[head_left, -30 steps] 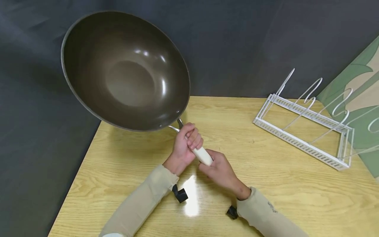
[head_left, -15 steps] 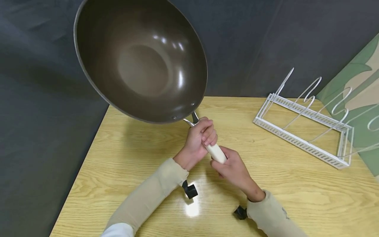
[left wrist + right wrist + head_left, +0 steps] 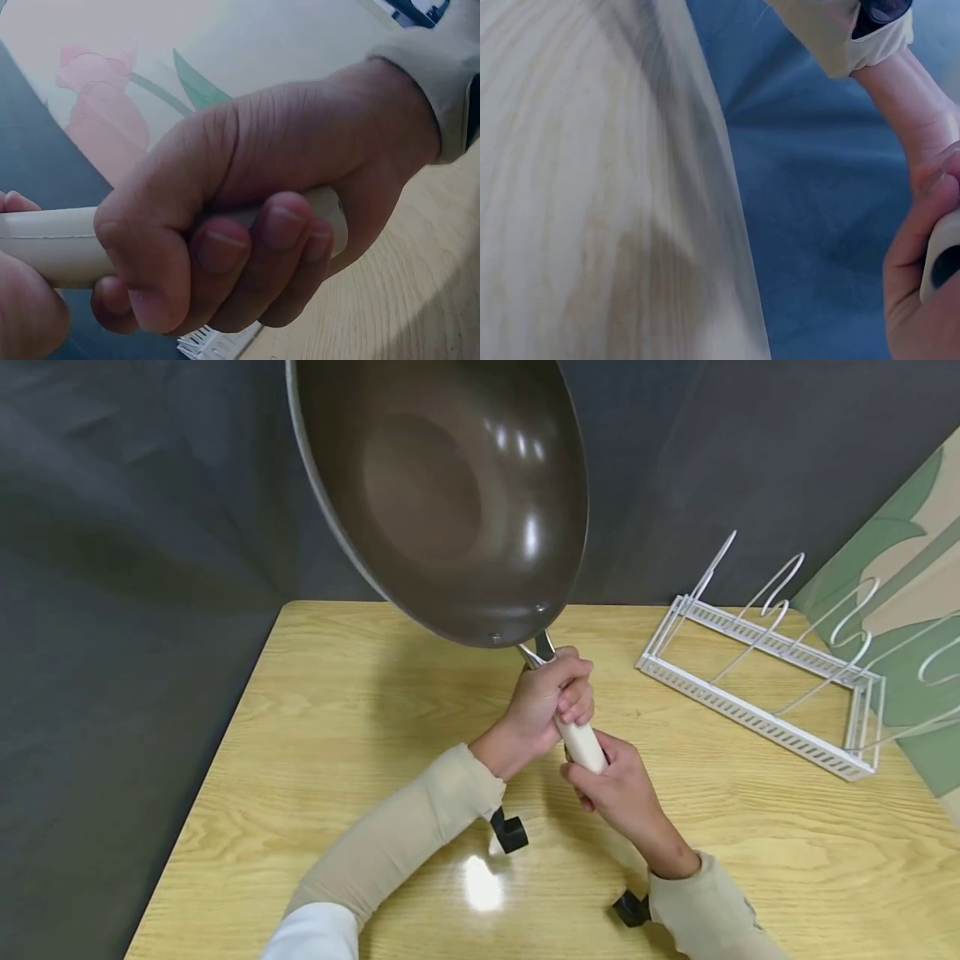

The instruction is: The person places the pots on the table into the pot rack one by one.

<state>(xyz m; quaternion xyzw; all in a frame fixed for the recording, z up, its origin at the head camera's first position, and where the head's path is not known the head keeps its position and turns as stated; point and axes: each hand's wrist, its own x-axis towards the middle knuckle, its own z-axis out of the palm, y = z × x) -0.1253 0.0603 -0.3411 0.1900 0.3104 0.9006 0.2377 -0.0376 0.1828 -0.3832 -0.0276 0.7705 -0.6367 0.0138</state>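
Wok [image 3: 442,493]: raised above the far edge of the bench [image 3: 315,760], touching nothing on it; bowl tilted steeply, inside turned toward the head camera.
Handle [image 3: 583,745]: cream, round, runs down from the wok's rim to both hands.
Left hand [image 3: 543,702]: grip closed round the handle's upper part, next to the metal neck; likely carries most of the weight.
Right hand [image 3: 618,785]: grip closed round the handle's butt end, likely steadying the tilt.
Two-hand hold: suits a wide, heavy-looking pan on a long handle.
Look: dark brown glossy lining, light spots, flat middle, two rivets at the rim.
Rack [image 3: 757,693]: white wire, near the bench's far right corner, well apart.
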